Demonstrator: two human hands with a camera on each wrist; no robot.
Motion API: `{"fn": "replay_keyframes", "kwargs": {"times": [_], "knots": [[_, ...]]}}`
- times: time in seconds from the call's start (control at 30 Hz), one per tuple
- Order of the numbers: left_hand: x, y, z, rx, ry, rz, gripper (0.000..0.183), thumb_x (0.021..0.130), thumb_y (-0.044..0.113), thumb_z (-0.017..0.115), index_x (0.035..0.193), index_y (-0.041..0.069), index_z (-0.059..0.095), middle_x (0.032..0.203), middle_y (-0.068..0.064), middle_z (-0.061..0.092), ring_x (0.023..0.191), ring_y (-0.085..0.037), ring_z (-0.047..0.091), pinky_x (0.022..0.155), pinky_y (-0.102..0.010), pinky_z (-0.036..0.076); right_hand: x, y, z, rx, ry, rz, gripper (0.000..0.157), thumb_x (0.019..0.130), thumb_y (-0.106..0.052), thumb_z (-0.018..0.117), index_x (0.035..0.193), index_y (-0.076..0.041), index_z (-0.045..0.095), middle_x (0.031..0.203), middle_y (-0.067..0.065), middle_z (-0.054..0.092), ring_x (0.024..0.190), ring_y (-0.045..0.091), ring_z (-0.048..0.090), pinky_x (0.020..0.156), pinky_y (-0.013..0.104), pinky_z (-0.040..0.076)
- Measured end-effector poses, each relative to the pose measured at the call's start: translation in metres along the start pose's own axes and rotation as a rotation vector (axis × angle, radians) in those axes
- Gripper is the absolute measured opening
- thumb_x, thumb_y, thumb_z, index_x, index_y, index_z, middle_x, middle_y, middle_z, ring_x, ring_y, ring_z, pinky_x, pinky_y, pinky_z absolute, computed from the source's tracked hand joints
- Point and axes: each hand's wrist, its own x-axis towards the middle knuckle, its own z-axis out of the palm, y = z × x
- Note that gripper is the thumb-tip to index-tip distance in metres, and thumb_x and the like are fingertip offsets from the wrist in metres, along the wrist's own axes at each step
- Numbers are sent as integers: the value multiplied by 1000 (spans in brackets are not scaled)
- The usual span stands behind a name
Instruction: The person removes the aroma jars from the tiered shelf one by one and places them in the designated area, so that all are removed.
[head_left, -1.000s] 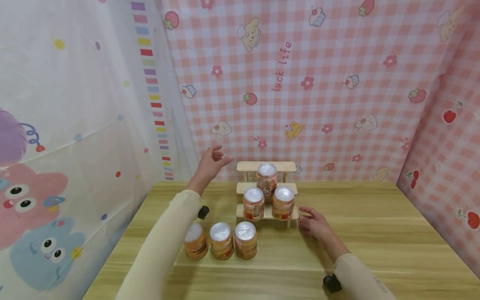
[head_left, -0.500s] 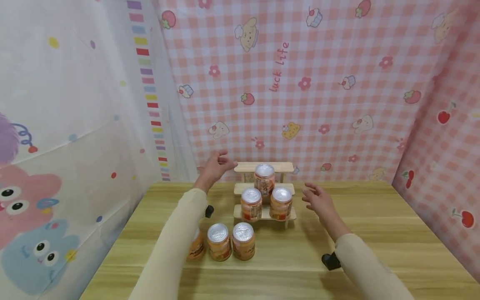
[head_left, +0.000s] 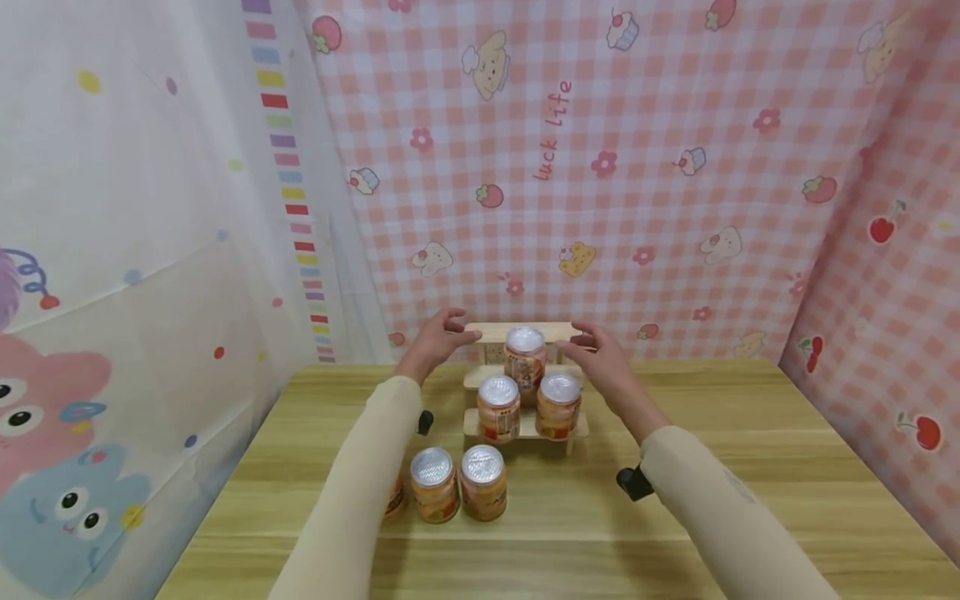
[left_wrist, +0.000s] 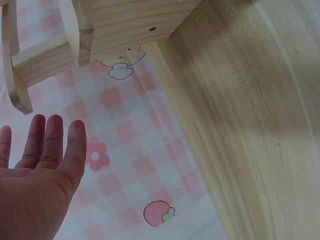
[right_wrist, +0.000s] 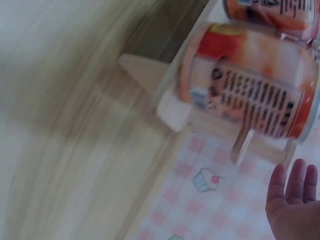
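A small three-step wooden rack (head_left: 491, 333) stands near the back of the table. One orange-labelled can (head_left: 525, 367) with a silver lid is on its middle step. On the bottom step, two similar cans, a left can (head_left: 498, 417) and a right can (head_left: 558, 414), sit side by side. My left hand (head_left: 437, 342) is at the left end of the top step, its fingers extended and slightly apart in the left wrist view (left_wrist: 37, 185). At the opposite end is my right hand (head_left: 602, 360), fingers extended close to the rack. Neither hand holds a can.
In front of the rack, a middle can (head_left: 435, 492) and a right-hand can (head_left: 483, 487) stand on the wooden table (head_left: 720, 500). A third can (head_left: 395, 498) is mostly hidden behind the left sleeve. A checked pink cloth (head_left: 660, 208) hangs behind the table.
The right hand has risen from beside the bottom step to the right end of the top step. The left hand has moved slightly right, to the top step's left end. The cans stay on their steps.
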Motion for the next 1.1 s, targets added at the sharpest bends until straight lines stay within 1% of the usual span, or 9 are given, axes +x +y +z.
{"fn": "replay_keyframes", "kwargs": {"times": [0.17, 0.37, 0.5, 0.67, 0.77, 0.9, 1.0, 1.1], "knots": [[3, -1, 1, -8, 5, 7, 66, 92, 33, 73, 147, 11, 44, 131, -16, 54, 122, -34, 52, 102, -49, 42, 2, -7, 13, -22, -21, -41, 70, 94, -33, 69, 153, -11, 35, 149, 21, 39, 135, 37, 41, 107, 54, 37], [3, -4, 3, -6, -14, -11, 67, 92, 34, 73, 148, 10, 44, 133, -17, 53, 121, -34, 52, 100, -48, 44, 3, -13, 25, -58, -52, -66, 70, 93, -33, 70, 151, -11, 37, 151, 22, 37, 136, 38, 40, 104, 53, 40], [3, -6, 5, -7, -17, -9, 63, 92, 32, 73, 145, 9, 47, 131, -18, 53, 119, -34, 52, 97, -48, 45, 7, -14, 31, -79, -64, -55, 71, 92, -32, 71, 151, -14, 37, 151, 20, 37, 135, 38, 40, 103, 53, 42], [6, -9, 8, 6, -28, 21, 58, 92, 27, 73, 142, 6, 50, 132, -17, 48, 119, -33, 51, 95, -46, 47, 12, -13, 37, -89, -73, -34, 75, 90, -30, 74, 153, -18, 35, 152, 18, 37, 134, 35, 43, 101, 50, 44], [7, -10, 9, 11, -26, 27, 58, 92, 26, 73, 142, 6, 50, 134, -17, 46, 118, -32, 51, 94, -45, 47, 15, -13, 40, -95, -75, -42, 77, 89, -27, 75, 154, -16, 34, 151, 18, 39, 131, 34, 46, 97, 47, 47], [7, -12, 8, 9, -21, 22, 58, 93, 27, 72, 142, 5, 50, 137, -18, 44, 118, -32, 51, 93, -45, 47, 15, -12, 43, -98, -78, -52, 78, 88, -23, 76, 153, -11, 34, 145, 18, 45, 126, 34, 49, 92, 45, 50], [7, -12, 8, 1, -24, 25, 59, 93, 27, 72, 143, 5, 49, 148, -20, 36, 119, -33, 51, 94, -45, 47, 15, -11, 45, -111, -72, -60, 78, 87, -22, 77, 152, -8, 36, 140, 18, 50, 125, 34, 51, 93, 45, 50], [7, -13, 7, -1, -25, 28, 59, 93, 28, 72, 143, 6, 49, 148, -20, 35, 120, -32, 50, 94, -45, 47, 15, -12, 45, -136, -64, -66, 78, 86, -22, 79, 150, -7, 38, 137, 19, 53, 125, 33, 51, 95, 46, 48]]}}
